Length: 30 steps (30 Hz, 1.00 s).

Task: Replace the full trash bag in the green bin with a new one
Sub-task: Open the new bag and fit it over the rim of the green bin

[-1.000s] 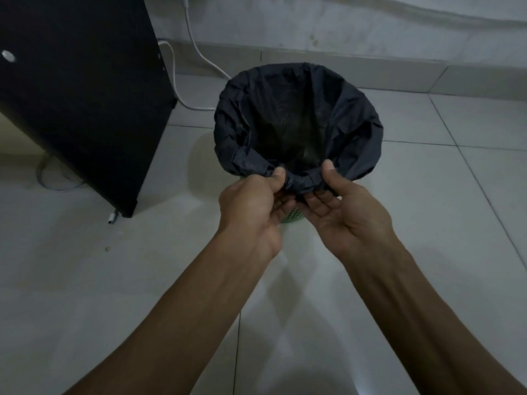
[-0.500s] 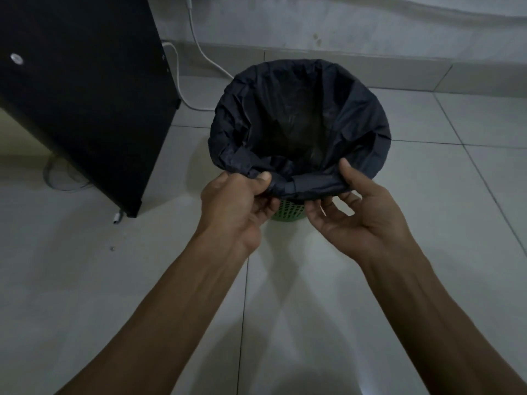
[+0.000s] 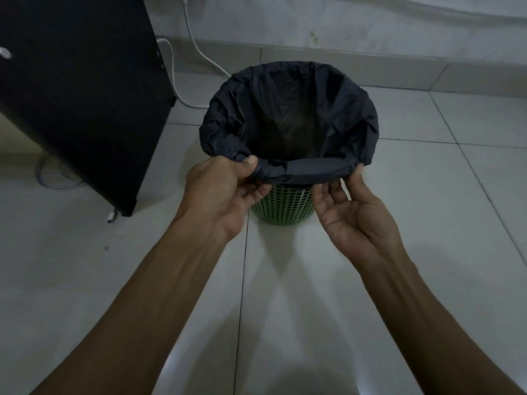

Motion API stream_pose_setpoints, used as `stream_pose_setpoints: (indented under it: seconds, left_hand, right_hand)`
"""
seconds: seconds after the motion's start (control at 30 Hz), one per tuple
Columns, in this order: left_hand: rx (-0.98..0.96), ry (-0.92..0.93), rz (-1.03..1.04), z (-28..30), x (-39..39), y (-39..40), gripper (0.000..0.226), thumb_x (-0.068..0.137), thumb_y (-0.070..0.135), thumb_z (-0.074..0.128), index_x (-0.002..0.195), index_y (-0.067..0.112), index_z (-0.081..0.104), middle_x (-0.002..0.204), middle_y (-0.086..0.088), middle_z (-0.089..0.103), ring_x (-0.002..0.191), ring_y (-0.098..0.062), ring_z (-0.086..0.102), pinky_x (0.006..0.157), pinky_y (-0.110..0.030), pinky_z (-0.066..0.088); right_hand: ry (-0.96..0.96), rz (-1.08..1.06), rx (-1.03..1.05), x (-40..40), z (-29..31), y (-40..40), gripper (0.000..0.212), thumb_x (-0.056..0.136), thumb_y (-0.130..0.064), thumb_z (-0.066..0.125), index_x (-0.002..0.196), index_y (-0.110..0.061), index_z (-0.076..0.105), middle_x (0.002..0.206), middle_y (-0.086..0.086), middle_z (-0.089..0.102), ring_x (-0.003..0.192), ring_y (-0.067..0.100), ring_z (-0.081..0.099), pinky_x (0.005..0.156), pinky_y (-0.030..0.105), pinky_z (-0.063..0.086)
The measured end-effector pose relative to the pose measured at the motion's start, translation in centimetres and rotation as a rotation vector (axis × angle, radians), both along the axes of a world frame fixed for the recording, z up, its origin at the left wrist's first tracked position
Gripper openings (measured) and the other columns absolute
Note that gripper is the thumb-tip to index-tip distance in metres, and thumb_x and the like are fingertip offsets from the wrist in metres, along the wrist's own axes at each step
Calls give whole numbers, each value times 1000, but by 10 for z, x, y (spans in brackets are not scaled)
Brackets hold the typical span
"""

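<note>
A black trash bag (image 3: 288, 118) lines the green perforated bin (image 3: 283, 205) on the tiled floor, its mouth folded out over the rim. My left hand (image 3: 219, 192) pinches the folded edge at the near left of the rim, thumb on top. My right hand (image 3: 353, 215) is palm up at the near right, its fingertips under the bag's folded edge and its thumb tip at the fold's corner. The bag's inside looks dark; I cannot make out any contents.
A black cabinet (image 3: 77, 89) stands to the left, close to the bin. White cables (image 3: 199, 52) run along the floor and wall behind it. A small plug (image 3: 111, 215) lies by the cabinet's foot. The wall's skirting (image 3: 370, 69) runs behind the bin.
My hands have moved apart along the near rim, spreading the bag's folded edge wider. More of the green bin shows below the fold.
</note>
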<state>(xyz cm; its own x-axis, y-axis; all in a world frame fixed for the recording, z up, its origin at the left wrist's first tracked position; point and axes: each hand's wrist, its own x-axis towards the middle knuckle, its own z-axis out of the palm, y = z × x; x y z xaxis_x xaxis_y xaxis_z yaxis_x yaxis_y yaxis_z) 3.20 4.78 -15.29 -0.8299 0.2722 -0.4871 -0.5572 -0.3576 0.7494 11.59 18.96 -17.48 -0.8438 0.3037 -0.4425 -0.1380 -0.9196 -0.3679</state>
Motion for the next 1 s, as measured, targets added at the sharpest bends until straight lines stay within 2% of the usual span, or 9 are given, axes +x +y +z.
stream_pose_setpoints:
  seconds: [0.13, 0.27, 0.33, 0.4, 0.57, 0.7, 0.83, 0.93, 1.0]
  left_hand:
    - [-20, 35, -18, -3, -5, -4, 12, 89, -2, 57, 93, 7, 63, 89, -12, 68, 75, -21, 65, 62, -28, 58]
    - [-13, 95, -42, -7, -7, -11, 11, 90, -1, 56, 93, 8, 62, 93, -12, 69, 78, -21, 66, 62, -28, 57]
    - [-17, 109, -52, -8, -8, -14, 12, 91, -1, 55, 94, 8, 63, 95, -11, 69, 79, -21, 67, 62, -28, 57]
    - [-11, 118, -65, -8, -7, -16, 15, 91, 0, 55, 100, 8, 64, 96, -10, 71, 79, -20, 68, 63, -27, 57]
    - [7, 101, -72, -6, -6, -17, 20, 92, -1, 53, 109, 6, 61, 102, -13, 68, 85, -22, 66, 69, -30, 59]
    - [10, 102, -63, -5, -5, -14, 22, 91, -2, 54, 110, 6, 61, 103, -13, 69, 88, -24, 66, 71, -31, 59]
    - [-24, 137, -60, -5, -5, -13, 29, 92, -2, 53, 120, 4, 60, 107, -13, 69, 87, -23, 66, 68, -28, 58]
    - [-55, 147, -42, -5, -2, -11, 30, 91, -2, 54, 120, 3, 59, 106, -13, 69, 84, -22, 67, 65, -27, 58]
    - [-76, 149, -24, -4, -1, -10, 29, 91, -2, 54, 119, 3, 60, 106, -13, 70, 82, -22, 68, 64, -28, 57]
  right_hand:
    - [-122, 58, 44, 0, -7, 6, 20, 98, -22, 52, 95, -7, 65, 74, 6, 69, 70, 18, 72, 69, 33, 61]
    - [-363, 86, 236, -4, -6, 10, 12, 94, -17, 59, 92, -6, 64, 68, 6, 65, 58, 18, 68, 61, 35, 61]
    - [-413, 47, 360, -7, -5, 12, 9, 90, -8, 63, 99, -5, 64, 76, 9, 67, 63, 19, 67, 61, 34, 60]
    - [-406, -9, 433, -9, -5, 12, 16, 89, 2, 61, 105, -4, 62, 84, 11, 69, 71, 21, 67, 65, 35, 60]
    - [-375, -78, 570, -11, -2, 8, 14, 93, 3, 54, 85, -8, 58, 83, 13, 65, 72, 22, 62, 69, 35, 60]
    - [-463, -53, 443, -17, -2, 9, 9, 95, -5, 55, 90, -12, 60, 84, 5, 64, 79, 19, 61, 65, 32, 56]
    - [-506, 25, 66, -20, 18, 14, 15, 95, -7, 57, 108, -7, 63, 92, 11, 60, 83, 22, 61, 78, 38, 56]
    - [-499, 2, 89, -17, 26, 16, 18, 94, -1, 55, 109, -3, 63, 93, 14, 62, 82, 22, 62, 70, 40, 57]
    - [-487, 0, 129, -12, 32, 18, 15, 94, -6, 55, 104, -2, 65, 95, 13, 65, 87, 22, 64, 75, 41, 57]
